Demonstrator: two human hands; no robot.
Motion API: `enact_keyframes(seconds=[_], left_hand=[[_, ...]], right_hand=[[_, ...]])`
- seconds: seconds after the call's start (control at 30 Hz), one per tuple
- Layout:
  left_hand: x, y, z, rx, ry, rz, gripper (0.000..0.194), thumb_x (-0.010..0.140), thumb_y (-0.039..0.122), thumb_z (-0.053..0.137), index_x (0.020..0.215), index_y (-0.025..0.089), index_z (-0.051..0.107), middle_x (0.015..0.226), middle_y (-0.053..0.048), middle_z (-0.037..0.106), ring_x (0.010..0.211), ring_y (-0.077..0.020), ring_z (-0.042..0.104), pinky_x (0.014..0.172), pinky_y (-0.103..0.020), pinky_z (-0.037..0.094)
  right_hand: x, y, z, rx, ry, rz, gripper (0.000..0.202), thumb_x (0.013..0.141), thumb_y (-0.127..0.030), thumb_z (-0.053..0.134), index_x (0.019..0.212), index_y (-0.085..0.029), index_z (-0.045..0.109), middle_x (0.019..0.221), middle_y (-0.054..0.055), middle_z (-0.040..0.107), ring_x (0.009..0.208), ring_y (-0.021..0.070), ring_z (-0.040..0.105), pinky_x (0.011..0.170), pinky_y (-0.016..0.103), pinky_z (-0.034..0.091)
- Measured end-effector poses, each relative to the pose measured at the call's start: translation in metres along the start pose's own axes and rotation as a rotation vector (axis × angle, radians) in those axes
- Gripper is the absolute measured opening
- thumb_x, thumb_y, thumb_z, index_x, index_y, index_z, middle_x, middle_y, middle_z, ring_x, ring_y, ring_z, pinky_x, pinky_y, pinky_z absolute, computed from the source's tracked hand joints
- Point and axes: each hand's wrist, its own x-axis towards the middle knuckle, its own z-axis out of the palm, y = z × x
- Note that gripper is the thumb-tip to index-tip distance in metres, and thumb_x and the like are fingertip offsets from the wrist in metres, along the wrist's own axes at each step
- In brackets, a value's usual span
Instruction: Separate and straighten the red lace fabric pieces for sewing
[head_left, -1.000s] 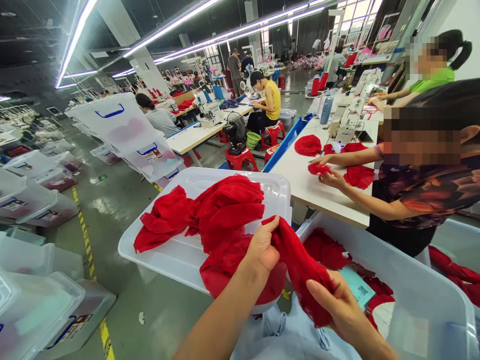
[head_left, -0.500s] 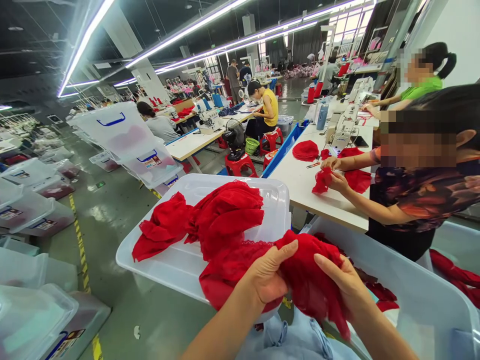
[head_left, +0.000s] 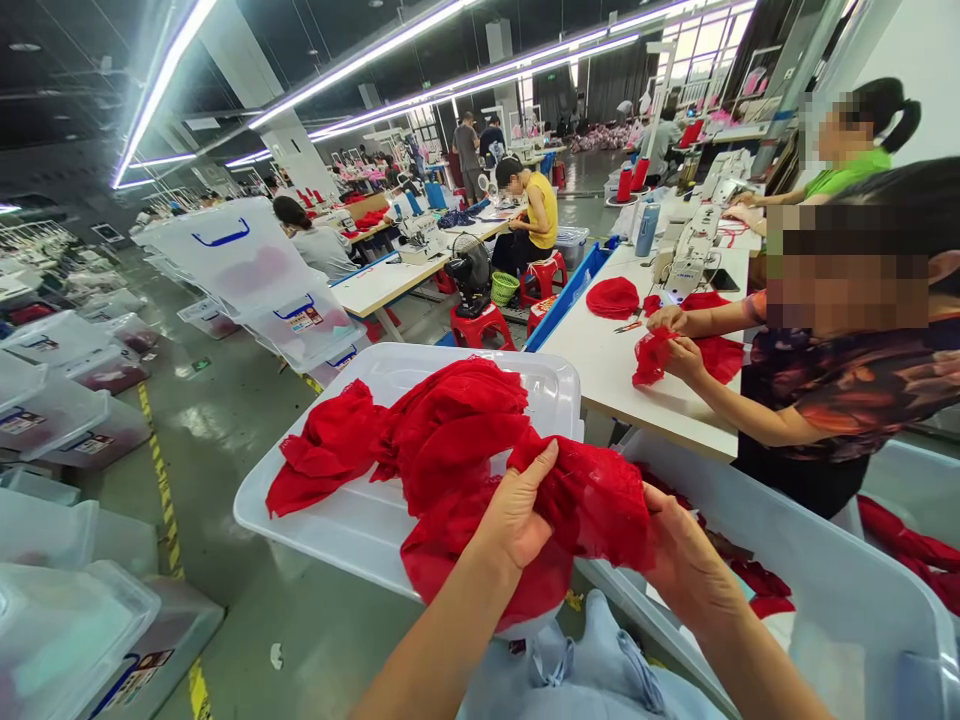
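Both my hands grip one piece of red lace fabric at the near edge of a white plastic lid. My left hand pinches its left side, thumb up. My right hand holds its right side, the fingers partly hidden behind the cloth. Several more red lace pieces lie piled on the lid. Below my right hand stands a clear plastic bin with red pieces inside.
A person sits close at my right at a white table, handling a red piece beside a sewing machine. Clear storage bins stand at left on the green floor. Further workers sit at tables behind.
My hands have come together and bunched the red piece up, lifting it from over the bin toward the lid. The person at right has picked up a red piece.
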Motion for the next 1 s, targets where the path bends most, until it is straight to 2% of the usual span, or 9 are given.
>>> enact_keyframes(seconds=[0.1,0.23,0.43,0.53,0.6,0.67,0.83,1.0], left_hand=[[0.002,-0.001,0.001,0.012,-0.023,0.024,0.015,0.069,0.014,0.079,0.077,0.015,0.066,0.077,-0.003,0.074,0.067,-0.0147,0.069,0.083,-0.03,0.055],[0.002,-0.001,0.003,0.033,-0.057,0.069,0.022,0.064,0.015,0.083,0.078,0.016,0.066,0.076,-0.001,0.074,0.069,-0.0146,0.069,0.085,-0.03,0.055],[0.005,-0.001,0.003,0.078,-0.08,0.165,0.031,0.056,0.02,0.088,0.076,0.017,0.064,0.073,0.001,0.073,0.068,-0.0144,0.069,0.083,-0.029,0.055],[0.009,-0.001,0.002,0.079,-0.069,0.222,0.033,0.054,0.02,0.088,0.076,0.017,0.064,0.072,0.002,0.073,0.066,-0.0121,0.067,0.08,-0.026,0.054],[0.011,-0.002,0.002,0.082,-0.061,0.235,0.034,0.054,0.021,0.088,0.077,0.017,0.064,0.072,0.003,0.072,0.066,-0.0115,0.066,0.079,-0.026,0.053],[0.013,-0.003,0.003,0.091,-0.067,0.244,0.034,0.054,0.022,0.088,0.078,0.017,0.064,0.073,0.002,0.072,0.066,-0.0117,0.066,0.079,-0.026,0.053],[0.014,-0.004,0.007,0.099,-0.108,0.29,0.037,0.053,0.025,0.089,0.082,0.017,0.066,0.077,0.002,0.073,0.07,-0.0133,0.067,0.079,-0.028,0.052],[0.014,-0.005,0.009,0.107,-0.117,0.3,0.036,0.056,0.027,0.087,0.083,0.018,0.064,0.075,0.003,0.072,0.067,-0.0119,0.066,0.071,-0.024,0.051]], right_hand=[[0.0,0.002,0.001,-0.046,0.027,-0.015,0.049,0.07,-0.05,0.078,0.109,-0.022,0.07,0.108,0.012,0.073,0.109,0.0329,0.063,0.097,0.048,0.046],[0.002,0.002,0.008,-0.088,0.025,-0.015,0.052,0.065,-0.048,0.082,0.107,-0.019,0.07,0.104,0.013,0.074,0.106,0.0331,0.065,0.094,0.047,0.049],[0.002,0.004,0.019,-0.069,0.1,-0.015,0.035,0.07,-0.033,0.081,0.102,-0.022,0.073,0.1,0.008,0.076,0.098,0.0291,0.069,0.093,0.044,0.05],[0.004,0.007,0.019,-0.01,0.084,-0.043,0.039,0.071,-0.039,0.08,0.106,-0.023,0.071,0.102,0.009,0.075,0.101,0.0305,0.068,0.092,0.045,0.051],[0.005,0.01,0.02,0.015,0.036,-0.067,0.049,0.068,-0.046,0.081,0.11,-0.023,0.07,0.104,0.011,0.074,0.103,0.0325,0.066,0.09,0.047,0.052],[0.007,0.012,0.023,0.0,0.019,-0.085,0.054,0.063,-0.046,0.084,0.11,-0.023,0.069,0.103,0.011,0.074,0.101,0.0326,0.067,0.089,0.046,0.053],[0.012,0.012,0.034,-0.067,0.16,-0.09,0.033,0.066,-0.032,0.085,0.095,-0.023,0.073,0.091,0.005,0.077,0.09,0.0276,0.07,0.086,0.042,0.055],[0.017,0.015,0.032,-0.048,0.168,-0.09,0.038,0.062,-0.042,0.085,0.091,-0.021,0.074,0.085,0.007,0.076,0.079,0.0279,0.071,0.074,0.04,0.057]])
